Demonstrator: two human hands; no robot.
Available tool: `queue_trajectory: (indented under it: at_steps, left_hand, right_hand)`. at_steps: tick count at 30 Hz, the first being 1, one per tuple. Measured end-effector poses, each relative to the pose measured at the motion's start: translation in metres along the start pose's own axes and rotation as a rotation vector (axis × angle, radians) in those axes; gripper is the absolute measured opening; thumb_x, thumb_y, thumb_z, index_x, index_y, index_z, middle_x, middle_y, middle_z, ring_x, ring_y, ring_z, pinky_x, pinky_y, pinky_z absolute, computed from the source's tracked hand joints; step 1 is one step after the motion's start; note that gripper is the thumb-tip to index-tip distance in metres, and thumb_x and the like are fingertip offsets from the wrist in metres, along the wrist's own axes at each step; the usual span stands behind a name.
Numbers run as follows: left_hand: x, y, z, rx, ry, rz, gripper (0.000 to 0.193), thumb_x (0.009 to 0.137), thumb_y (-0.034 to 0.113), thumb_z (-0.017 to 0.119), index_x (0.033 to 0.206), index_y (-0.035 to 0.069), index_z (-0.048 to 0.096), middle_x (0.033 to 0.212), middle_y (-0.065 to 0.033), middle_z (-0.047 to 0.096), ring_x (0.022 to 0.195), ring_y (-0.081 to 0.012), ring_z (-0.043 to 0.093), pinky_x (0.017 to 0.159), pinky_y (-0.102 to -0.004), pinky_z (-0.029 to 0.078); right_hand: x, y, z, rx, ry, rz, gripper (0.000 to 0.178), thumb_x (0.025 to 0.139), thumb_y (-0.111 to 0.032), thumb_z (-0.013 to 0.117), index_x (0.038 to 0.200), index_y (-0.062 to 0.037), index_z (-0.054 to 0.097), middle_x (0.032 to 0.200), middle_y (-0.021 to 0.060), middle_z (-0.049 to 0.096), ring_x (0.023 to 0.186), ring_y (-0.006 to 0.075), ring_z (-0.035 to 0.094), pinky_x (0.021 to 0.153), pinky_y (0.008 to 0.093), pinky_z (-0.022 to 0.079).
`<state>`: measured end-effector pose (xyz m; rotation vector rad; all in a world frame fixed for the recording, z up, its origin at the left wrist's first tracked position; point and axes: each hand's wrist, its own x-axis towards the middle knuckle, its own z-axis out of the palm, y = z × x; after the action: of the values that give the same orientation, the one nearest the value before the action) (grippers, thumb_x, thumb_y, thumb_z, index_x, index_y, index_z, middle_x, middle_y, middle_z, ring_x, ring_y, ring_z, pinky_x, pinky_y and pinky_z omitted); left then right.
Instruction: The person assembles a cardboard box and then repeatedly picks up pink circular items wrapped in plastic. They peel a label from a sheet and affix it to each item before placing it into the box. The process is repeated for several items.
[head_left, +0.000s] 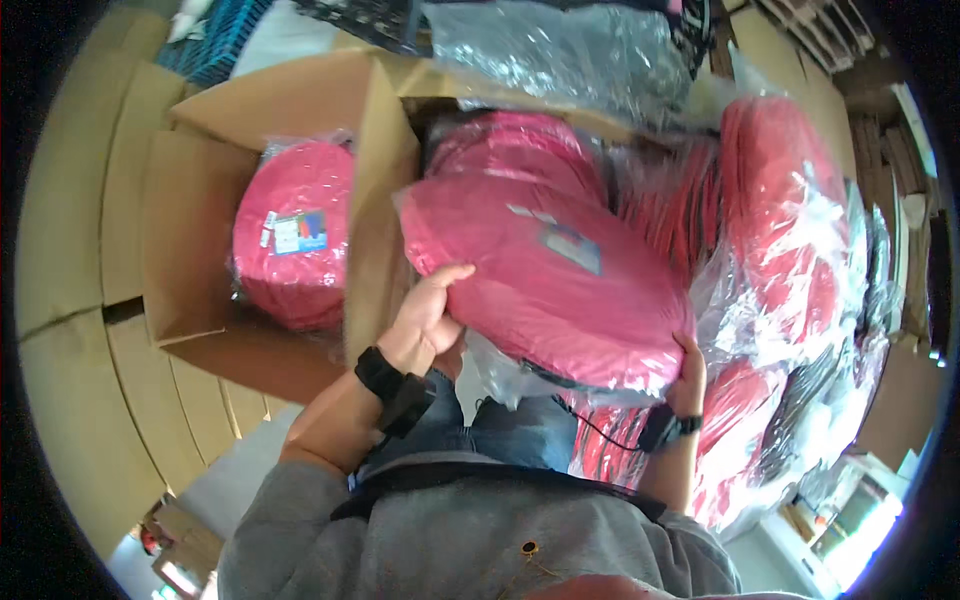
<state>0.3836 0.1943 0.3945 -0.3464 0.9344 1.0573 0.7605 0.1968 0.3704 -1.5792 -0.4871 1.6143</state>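
Both of my hands hold a large, flat, round pink package (pixel 560 300) in clear plastic, with a small printed label on its top; what is inside I cannot tell. My left hand (pixel 432 312) grips its near left edge, thumb on top and fingers mostly hidden underneath. At its right end my right hand (pixel 688 376) is closed on the rim. Left of it stands an open cardboard box (pixel 385 200), and another round pink package (pixel 300 255) with a label lies inside. Behind the held package, a further pink bundle (pixel 515 145) is partly covered.
On the right are piled red and pink plastic-wrapped bundles (pixel 785 200). Stacked brown cartons (pixel 75 250) line the left side. Clear plastic sheeting (pixel 560 55) covers goods at the back, and a blue crate (pixel 215 45) sits at the far left.
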Motion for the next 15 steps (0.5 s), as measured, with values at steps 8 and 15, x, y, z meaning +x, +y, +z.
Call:
queue_trajectory:
  at_steps: [8,15]
  left_hand:
    - [-0.152,0.032,0.0,-0.086,-0.311,0.12,0.037,0.077,0.009,0.056,0.112,0.0,0.047,0.107,-0.0115,0.056,0.1,-0.0247,0.053,0.094,-0.0387,0.038]
    - [-0.271,0.057,-0.072,-0.197,-0.31,0.409,0.041,0.075,0.008,0.057,0.114,-0.001,0.046,0.111,-0.0115,0.055,0.102,-0.0242,0.053,0.094,-0.0383,0.037]
  right_hand:
    - [-0.17,-0.097,0.07,-0.294,0.291,-0.342,0.028,0.083,-0.019,0.048,0.098,0.0019,0.058,0.099,0.0093,0.055,0.087,0.0173,0.053,0.081,0.0288,0.041]
    - [-0.213,-0.112,0.18,-0.722,-0.167,-0.805,0.033,0.086,-0.018,0.041,0.108,0.004,0.051,0.107,0.0111,0.051,0.1,0.0189,0.047,0.089,0.0304,0.035]
